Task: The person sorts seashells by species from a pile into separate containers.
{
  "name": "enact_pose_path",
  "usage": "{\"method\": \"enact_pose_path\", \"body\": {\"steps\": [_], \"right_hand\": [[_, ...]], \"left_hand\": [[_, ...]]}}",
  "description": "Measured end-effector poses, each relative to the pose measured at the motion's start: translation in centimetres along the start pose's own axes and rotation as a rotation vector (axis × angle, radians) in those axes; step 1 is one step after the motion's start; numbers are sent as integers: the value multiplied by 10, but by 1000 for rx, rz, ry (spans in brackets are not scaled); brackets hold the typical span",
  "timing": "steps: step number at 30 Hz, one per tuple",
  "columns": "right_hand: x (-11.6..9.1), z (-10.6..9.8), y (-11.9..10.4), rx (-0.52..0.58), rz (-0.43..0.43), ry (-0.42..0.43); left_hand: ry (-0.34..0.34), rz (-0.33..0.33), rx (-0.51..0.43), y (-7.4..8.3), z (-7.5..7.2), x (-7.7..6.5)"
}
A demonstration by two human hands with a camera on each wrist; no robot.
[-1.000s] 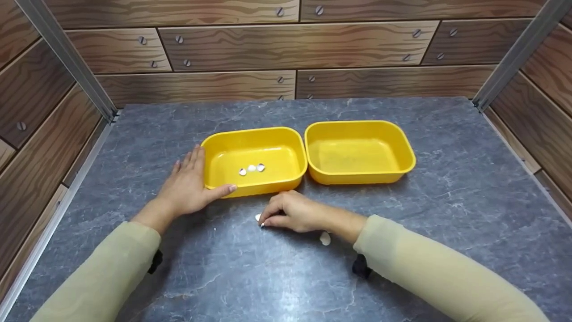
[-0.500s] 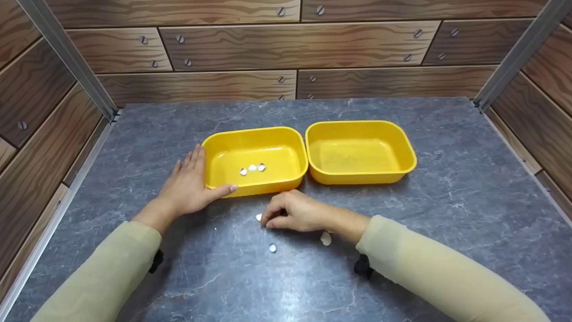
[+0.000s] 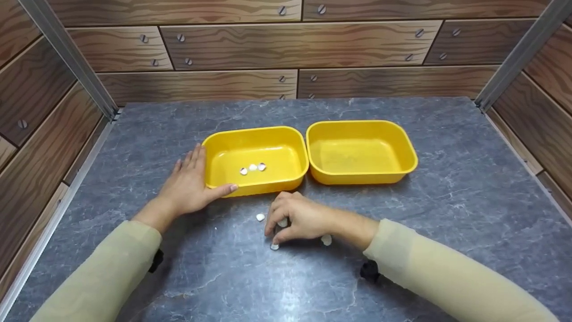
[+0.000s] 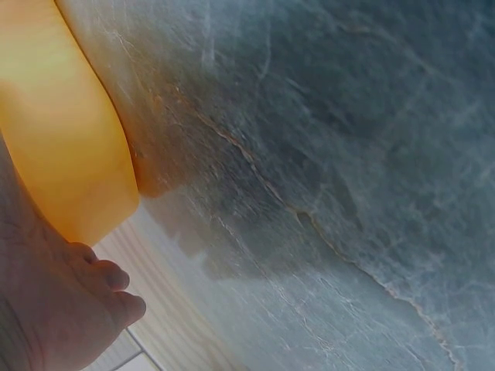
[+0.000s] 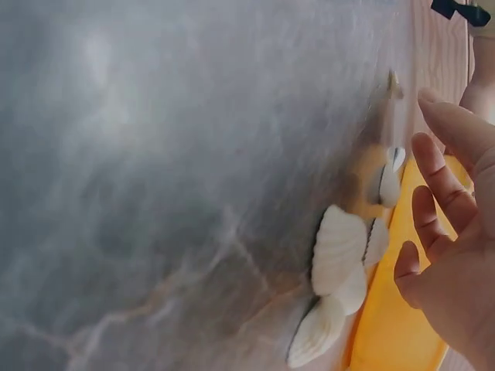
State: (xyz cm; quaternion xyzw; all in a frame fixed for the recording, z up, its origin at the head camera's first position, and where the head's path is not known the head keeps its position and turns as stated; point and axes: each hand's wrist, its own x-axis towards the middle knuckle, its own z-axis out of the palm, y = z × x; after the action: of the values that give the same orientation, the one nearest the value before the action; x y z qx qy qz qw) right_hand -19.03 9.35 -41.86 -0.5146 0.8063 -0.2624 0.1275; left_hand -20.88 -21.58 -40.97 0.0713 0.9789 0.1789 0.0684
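My left hand (image 3: 185, 190) lies with straight fingers along the left end of the left yellow bin (image 3: 254, 187), thumb against its front rim. On that bin's floor sit three small seashells (image 3: 253, 167). In front of the bins, my right hand (image 3: 301, 219) reaches low over the table, its thumb tip at a small seashell (image 3: 275, 246). Thumb and fingers stand apart, and another seashell (image 3: 282, 222) shows between them. One seashell (image 3: 260, 217) is left of the fingers. A larger one (image 3: 326, 240) lies partly under the wrist. Ridged white seashells (image 5: 338, 247) appear beside the loosely curled fingers in the right wrist view.
A second yellow bin (image 3: 362, 178) stands against the right side of the first, with no shells visible inside. Both rest on a grey marbled table (image 3: 469, 188). Wood-patterned panels (image 3: 295, 47) enclose the back and sides.
A small shell at the right fingertips came to lie nearer the table's front. My right hand then shifted right and toward me, its fingers spreading, thumb reaching that shell. The left hand stays put.
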Motion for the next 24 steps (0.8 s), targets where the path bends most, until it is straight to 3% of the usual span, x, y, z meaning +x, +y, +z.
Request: {"method": "enact_pose_path", "body": {"steps": [15, 24], "right_hand": [[-9, 7, -9, -149, -127, -37], [-8, 9, -7, -150, -174, -25]], "left_hand": [[-6, 6, 1, 0, -1, -1], [-12, 2, 2, 1, -2, -1]]}}
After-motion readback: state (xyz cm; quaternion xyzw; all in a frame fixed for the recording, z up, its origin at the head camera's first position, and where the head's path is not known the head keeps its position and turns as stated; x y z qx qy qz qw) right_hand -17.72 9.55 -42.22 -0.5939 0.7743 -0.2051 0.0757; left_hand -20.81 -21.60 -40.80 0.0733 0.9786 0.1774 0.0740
